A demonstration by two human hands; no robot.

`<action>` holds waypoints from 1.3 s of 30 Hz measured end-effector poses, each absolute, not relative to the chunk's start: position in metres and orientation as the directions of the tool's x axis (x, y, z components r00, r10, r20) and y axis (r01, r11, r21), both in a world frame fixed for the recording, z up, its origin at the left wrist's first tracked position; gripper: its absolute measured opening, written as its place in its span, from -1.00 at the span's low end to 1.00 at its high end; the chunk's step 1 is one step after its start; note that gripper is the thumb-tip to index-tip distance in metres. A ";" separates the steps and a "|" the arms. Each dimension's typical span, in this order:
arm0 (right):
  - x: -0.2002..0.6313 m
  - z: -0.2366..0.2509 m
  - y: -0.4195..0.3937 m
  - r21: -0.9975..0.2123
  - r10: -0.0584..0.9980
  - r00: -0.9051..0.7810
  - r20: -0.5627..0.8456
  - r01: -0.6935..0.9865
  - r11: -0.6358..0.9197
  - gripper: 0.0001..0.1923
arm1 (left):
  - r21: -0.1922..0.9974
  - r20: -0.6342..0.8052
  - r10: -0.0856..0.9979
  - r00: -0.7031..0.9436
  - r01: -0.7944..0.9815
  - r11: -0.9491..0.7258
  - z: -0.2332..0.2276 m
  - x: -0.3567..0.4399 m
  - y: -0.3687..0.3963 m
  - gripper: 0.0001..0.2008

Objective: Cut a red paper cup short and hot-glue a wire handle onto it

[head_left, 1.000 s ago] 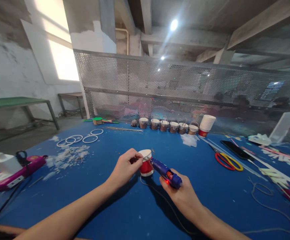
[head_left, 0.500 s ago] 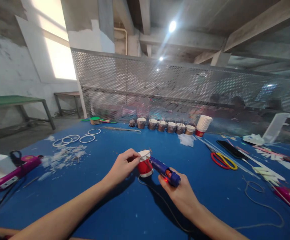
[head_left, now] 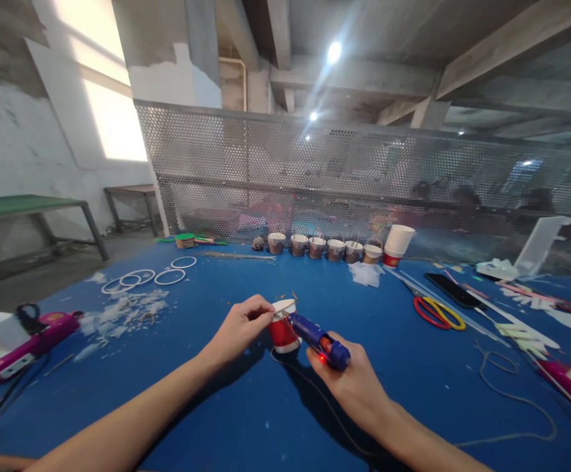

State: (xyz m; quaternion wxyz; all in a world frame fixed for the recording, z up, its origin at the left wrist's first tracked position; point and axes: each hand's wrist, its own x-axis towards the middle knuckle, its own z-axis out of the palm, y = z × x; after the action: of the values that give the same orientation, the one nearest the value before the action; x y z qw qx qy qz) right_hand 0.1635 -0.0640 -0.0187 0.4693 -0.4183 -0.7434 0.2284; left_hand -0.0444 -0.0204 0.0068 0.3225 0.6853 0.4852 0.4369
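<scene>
A small red paper cup (head_left: 282, 330) with a white rim stands upside down on the blue table (head_left: 216, 406). My left hand (head_left: 242, 326) grips its left side near the top. My right hand (head_left: 351, 380) holds a blue glue gun (head_left: 319, 338) with a red light lit on it. The gun's nozzle points left and touches the cup's upper right side. A cord (head_left: 324, 406) trails from the gun toward me.
A row of brown-wrapped cups (head_left: 322, 247) and a stack of white cups (head_left: 398, 244) line the mesh fence. Red and yellow scissors (head_left: 433, 310), a black phone (head_left: 455, 290), white rings (head_left: 142, 277), white scraps (head_left: 128, 308) and a pink tool (head_left: 19, 341) lie around.
The view has shifted a little. Both hands, the cup and the glue gun sit slightly lower and left in view, with the nozzle still on the cup.
</scene>
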 end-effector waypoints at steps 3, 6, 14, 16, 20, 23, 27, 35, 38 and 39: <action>0.165 -0.018 -0.064 -0.750 0.852 -0.177 0.493 0.410 0.519 -0.74 | 0.874 0.285 0.948 0.142 0.369 -0.317 0.008 -0.046 -0.021 -0.78; 0.164 -0.018 -0.065 -0.743 0.841 -0.188 0.507 0.399 0.537 -0.73 | 0.885 0.274 0.953 0.131 0.354 -0.304 0.007 -0.046 -0.022 -0.78; 0.168 -0.014 -0.064 -0.777 0.865 -0.179 0.469 0.382 0.500 -0.72 | 0.890 0.283 0.948 0.146 0.329 -0.316 0.006 -0.046 -0.020 -0.80; 0.170 -0.013 -0.064 -0.797 0.881 -0.165 0.443 0.379 0.471 -0.72 | 0.895 0.278 0.950 0.143 0.321 -0.310 0.007 -0.046 -0.021 -0.80; 0.168 -0.015 -0.066 -0.802 0.884 -0.185 0.429 0.372 0.467 -0.72 | 0.907 0.259 0.956 0.138 0.305 -0.289 0.008 -0.047 -0.020 -0.82; 0.166 -0.017 -0.067 -0.793 0.875 -0.202 0.440 0.371 0.484 -0.71 | 0.916 0.238 0.960 0.148 0.293 -0.272 0.006 -0.047 -0.019 -0.84; 0.168 -0.016 -0.066 -0.809 0.893 -0.165 0.420 0.378 0.450 -0.71 | 0.931 0.204 0.965 0.165 0.272 -0.244 0.004 -0.047 -0.018 -0.83; 0.163 -0.015 -0.069 -0.761 0.854 -0.197 0.481 0.390 0.519 -0.73 | 0.920 0.213 0.963 0.167 0.296 -0.256 0.008 -0.045 -0.021 -0.81; 0.165 -0.014 -0.068 -0.784 0.873 -0.173 0.455 0.387 0.485 -0.73 | 0.924 0.214 0.963 0.164 0.285 -0.254 0.006 -0.046 -0.019 -0.82; 0.167 -0.013 -0.067 -0.798 0.885 -0.159 0.438 0.385 0.464 -0.72 | 0.928 0.212 0.964 0.162 0.276 -0.250 0.005 -0.047 -0.019 -0.83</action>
State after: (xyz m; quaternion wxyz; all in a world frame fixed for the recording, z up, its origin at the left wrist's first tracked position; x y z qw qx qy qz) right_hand 0.1668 -0.0670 -0.0126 0.4717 -0.4451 -0.7136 0.2648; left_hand -0.0465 -0.0187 0.0054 0.3889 0.6554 0.4729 0.4423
